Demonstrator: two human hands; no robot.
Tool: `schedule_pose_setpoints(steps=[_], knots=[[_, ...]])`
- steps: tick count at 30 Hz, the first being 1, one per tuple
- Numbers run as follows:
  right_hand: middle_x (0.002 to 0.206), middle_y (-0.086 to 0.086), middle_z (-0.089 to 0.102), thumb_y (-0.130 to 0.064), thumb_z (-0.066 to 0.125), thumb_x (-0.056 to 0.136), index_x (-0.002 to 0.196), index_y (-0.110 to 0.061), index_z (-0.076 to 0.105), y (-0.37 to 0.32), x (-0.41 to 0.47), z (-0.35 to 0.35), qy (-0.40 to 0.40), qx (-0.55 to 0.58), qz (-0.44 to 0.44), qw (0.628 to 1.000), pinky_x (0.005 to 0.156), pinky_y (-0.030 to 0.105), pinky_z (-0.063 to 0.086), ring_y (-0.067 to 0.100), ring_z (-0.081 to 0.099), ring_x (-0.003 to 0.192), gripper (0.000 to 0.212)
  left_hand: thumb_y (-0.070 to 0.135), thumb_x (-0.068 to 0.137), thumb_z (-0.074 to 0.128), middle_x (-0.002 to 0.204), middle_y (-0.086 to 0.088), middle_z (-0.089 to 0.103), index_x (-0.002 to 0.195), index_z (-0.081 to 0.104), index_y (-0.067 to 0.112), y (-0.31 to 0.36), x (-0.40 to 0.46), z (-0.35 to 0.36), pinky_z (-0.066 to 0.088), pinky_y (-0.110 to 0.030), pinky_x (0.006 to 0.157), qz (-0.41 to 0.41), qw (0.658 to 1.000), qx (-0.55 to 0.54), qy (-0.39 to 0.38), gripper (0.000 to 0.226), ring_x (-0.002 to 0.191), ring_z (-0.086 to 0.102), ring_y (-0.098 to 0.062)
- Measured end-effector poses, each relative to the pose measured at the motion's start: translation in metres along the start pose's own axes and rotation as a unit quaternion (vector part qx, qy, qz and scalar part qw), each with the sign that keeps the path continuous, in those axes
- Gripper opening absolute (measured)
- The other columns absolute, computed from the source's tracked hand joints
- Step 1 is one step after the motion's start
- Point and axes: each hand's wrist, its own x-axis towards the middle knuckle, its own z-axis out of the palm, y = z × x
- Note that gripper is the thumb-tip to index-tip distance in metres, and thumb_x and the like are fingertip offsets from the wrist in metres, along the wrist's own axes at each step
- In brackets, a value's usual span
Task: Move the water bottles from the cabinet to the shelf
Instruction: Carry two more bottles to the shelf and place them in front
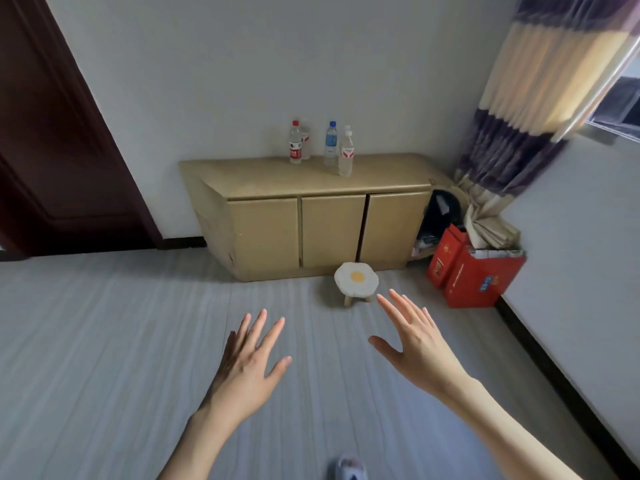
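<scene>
A: What does the head view show you?

B: Both my hands are out in front of me over the floor, holding nothing. The left hand has its fingers spread and straight, back of the hand up. The right hand is spread too, thumb out to the side. They are apart from each other and well short of the cabinet.

A: And the bottles?

B: All on the cabinet top, near the wall. A red-cap bottle stands left, with another just behind it that I can barely make out. A blue-cap bottle stands to the right of those, and a white-cap bottle nearest me, with one more cap showing behind it. All upright.

A: So how far along are you?

B: Nothing moved yet, I'd say. Every bottle I can see sits on the cabinet, and neither hand touches one. The shelf isn't in this view at all.

A: Anything in the way?

B: A small stool with an egg-patterned top stands just in front of the cabinet doors, and red bags sit right of it by the curtain.
</scene>
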Motion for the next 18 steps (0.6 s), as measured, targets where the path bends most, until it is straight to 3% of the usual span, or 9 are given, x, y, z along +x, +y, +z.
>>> schedule_pose_setpoints(steps=[11,14,18], knots=[[0.156,-0.002,0.014,-0.051,0.044,0.090,0.146,-0.028,0.016,0.084,0.267,-0.013,0.006,0.037,0.004,0.999,0.115,0.031,0.009,0.016,0.009,0.144,0.067,0.072,0.064,0.003,0.155,0.008,-0.007,0.144,0.009,0.033,-0.024,0.250,-0.026,-0.005,-0.025,0.112,-0.046,0.998,-0.015,0.032,0.090,0.132,-0.018,0.001],[0.156,-0.002,0.013,-0.053,0.043,0.090,0.146,-0.026,0.016,0.097,0.327,-0.009,-0.015,0.038,0.000,0.999,0.116,0.032,0.012,0.016,0.010,0.144,0.068,0.089,0.052,-0.009,0.155,0.008,-0.006,0.144,0.009,0.033,-0.036,0.300,-0.027,-0.005,-0.022,0.110,-0.059,0.998,-0.014,0.027,0.110,0.131,-0.017,0.002],[0.155,-0.003,0.015,-0.050,0.045,0.090,0.146,-0.024,0.019,0.117,0.402,0.002,-0.021,0.052,0.007,0.998,0.116,0.031,0.016,0.016,0.012,0.143,0.067,0.089,0.045,-0.021,0.155,0.008,-0.004,0.145,0.010,0.034,-0.056,0.373,-0.013,-0.003,-0.023,0.110,-0.081,0.996,-0.026,0.009,0.118,0.131,-0.016,0.002]])
